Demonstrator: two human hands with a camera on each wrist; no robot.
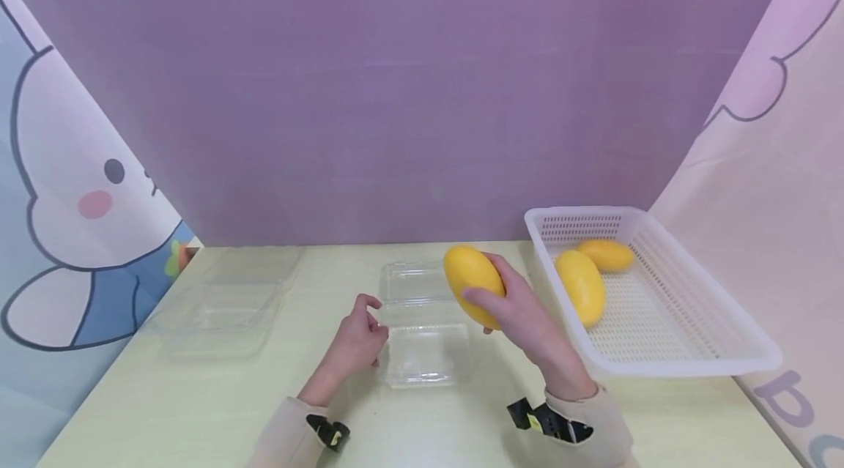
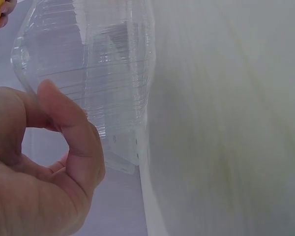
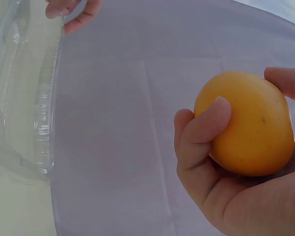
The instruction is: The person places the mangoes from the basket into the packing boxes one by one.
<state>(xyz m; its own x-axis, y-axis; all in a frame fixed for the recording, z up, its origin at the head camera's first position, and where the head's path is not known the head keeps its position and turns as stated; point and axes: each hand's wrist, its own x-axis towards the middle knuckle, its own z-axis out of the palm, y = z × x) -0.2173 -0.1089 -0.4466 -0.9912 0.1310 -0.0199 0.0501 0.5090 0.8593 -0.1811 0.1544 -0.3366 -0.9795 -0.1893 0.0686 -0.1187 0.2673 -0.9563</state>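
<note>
A yellow mango [image 1: 469,279] is gripped in my right hand [image 1: 521,310], raised above the table at the right of an opened clear plastic clamshell box [image 1: 428,354]. The right wrist view shows thumb and fingers curled round the mango [image 3: 250,128], with small dark specks on its skin. On the box's left side, my left hand [image 1: 359,336] pinches its edge with curled fingers. In the left wrist view the left hand's bent fingers [image 2: 81,147] meet the rim of the box [image 2: 108,64]. The box lies on the table with its lid folded away from me.
A white perforated basket [image 1: 686,365] stands at the right, holding two more mangoes [image 1: 582,288]. More clear plastic boxes [image 1: 224,307] lie stacked at the left of the pale table [image 1: 198,417]. A purple cloth backdrop [image 1: 395,87] rises behind the table.
</note>
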